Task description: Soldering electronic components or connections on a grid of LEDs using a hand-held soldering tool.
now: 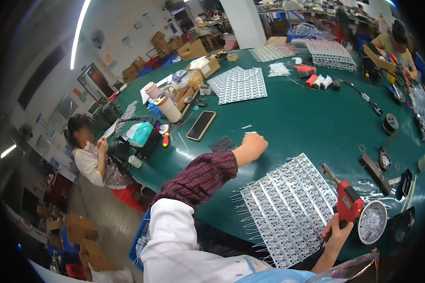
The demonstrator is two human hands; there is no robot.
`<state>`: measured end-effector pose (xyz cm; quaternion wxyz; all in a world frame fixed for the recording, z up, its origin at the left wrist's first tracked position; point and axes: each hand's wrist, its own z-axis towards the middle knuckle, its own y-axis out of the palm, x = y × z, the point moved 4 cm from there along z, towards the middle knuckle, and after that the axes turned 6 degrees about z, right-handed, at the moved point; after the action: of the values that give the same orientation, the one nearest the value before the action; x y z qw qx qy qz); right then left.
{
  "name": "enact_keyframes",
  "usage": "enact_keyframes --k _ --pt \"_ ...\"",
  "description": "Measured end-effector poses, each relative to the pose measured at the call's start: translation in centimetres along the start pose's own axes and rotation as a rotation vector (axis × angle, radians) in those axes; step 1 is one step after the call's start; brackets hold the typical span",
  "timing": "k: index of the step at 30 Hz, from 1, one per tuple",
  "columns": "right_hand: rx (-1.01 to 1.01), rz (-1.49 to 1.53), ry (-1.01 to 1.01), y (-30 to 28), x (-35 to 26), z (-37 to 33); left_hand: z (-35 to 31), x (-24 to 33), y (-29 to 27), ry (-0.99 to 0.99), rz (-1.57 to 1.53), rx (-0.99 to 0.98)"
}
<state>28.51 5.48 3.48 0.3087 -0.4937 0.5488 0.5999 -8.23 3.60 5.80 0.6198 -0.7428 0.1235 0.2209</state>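
My left hand (251,148) is stretched out over the green table, its fingers curled closed. What it holds, if anything, is hidden. Just beyond it lie small white strips (247,126), and to its left is a pile of thin dark strips (221,144). In my right hand (337,233) is a red pistol-shaped tool (348,203) with a slim grey tip pointing away and to the left. A silvery panel of small circuit boards (288,207), with short wires along its left edge, lies between my arms, close to the right hand.
A bowl of silvery scraps (372,223) stands right of the tool. A phone (201,126), a thread spool (169,109) and a screwdriver (166,136) lie left. More panels (243,86) sit farther back. One person (92,158) works at the left, another (395,45) at the far right.
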Motion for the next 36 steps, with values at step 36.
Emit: enact_keyframes --k 36 --pt "0.007 0.017 0.055 -0.2 0.0 -0.9 1.8 11.6 -1.4 -0.216 -1.475 0.188"
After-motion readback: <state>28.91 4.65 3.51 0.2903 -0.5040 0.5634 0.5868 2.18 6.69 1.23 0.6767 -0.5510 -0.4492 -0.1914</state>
